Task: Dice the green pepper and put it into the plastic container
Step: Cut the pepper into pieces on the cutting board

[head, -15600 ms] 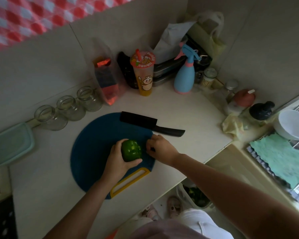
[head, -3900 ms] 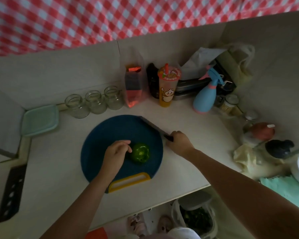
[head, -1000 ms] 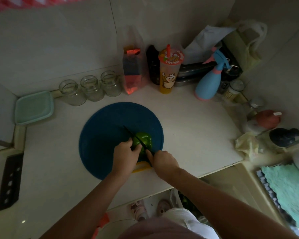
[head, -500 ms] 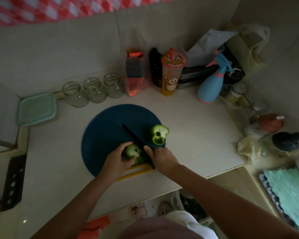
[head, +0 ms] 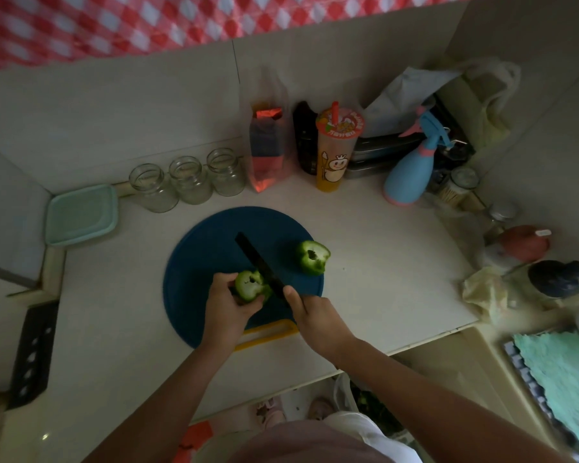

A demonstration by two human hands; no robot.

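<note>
Head view shows the glossy green bell pepper already split in two: one hollow half (head: 248, 286) sits on the near part of the round dark-blue cutting board with a yellow handle slot (head: 201, 262), and the other half (head: 312, 256) lies cut side up near the board's right edge, apart from the work so it stays out of the blade's way. The left hand (head: 226, 307) has its fingers curled and clamped on the near half, pinning it against the board, probably so it cannot roll or slide under the cut. The right hand (head: 315, 319) is wrapped tight around the handle of the long black-bladed kitchen knife (head: 259, 265), forefinger stretched along the top for control; the blade runs diagonally away from the person, lying just against the right side of the held half. This looks like an early stage, with no dice yet cut. The square pale-green plastic container (head: 81, 213) waits at the far left of the pale countertop (head: 381, 262), well apart from the board, its lid on as far as I can tell. Three empty clear glass jars (head: 186, 180) stand in a row against the back wall, between container and board.
</note>
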